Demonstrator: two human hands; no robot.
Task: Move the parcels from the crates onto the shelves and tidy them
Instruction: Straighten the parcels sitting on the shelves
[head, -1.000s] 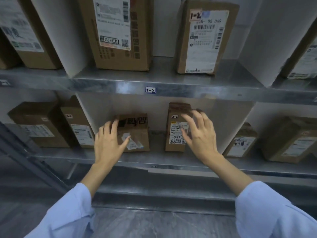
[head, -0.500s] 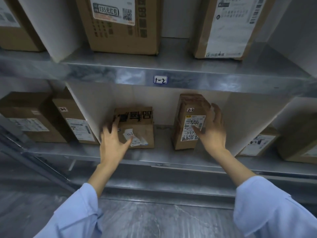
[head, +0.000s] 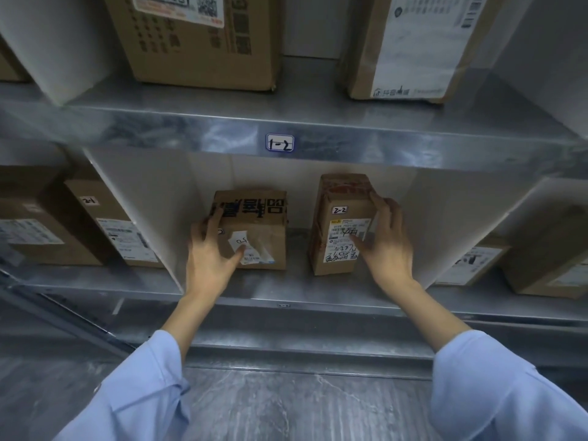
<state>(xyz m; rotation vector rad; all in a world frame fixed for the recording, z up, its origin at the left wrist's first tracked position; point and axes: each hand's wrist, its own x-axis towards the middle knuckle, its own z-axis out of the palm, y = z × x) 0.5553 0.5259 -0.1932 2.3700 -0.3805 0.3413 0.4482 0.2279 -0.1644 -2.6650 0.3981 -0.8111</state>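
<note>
Down on the lower shelf [head: 286, 291], contact at last: a second ago both hands hovered short, and now they're on cardboard. The squat parcel [head: 254, 230] sits at nine o'clock of the tall parcel [head: 337, 198], the two standing apart in one bay. The left grip [head: 208, 253] clasps the squat one's nine o'clock corner, thumb on its paper slip. The right grip [head: 386, 246] wraps the tall one's three o'clock edge, thumb on the label. That looks like tidying, not stocking. The shelf tag [head: 279, 143] reads "1-2", the tall parcel's sticker [head: 339, 210] "2-2", and the neighbouring parcel [head: 105, 230] at nine o'clock "2-1".
</note>
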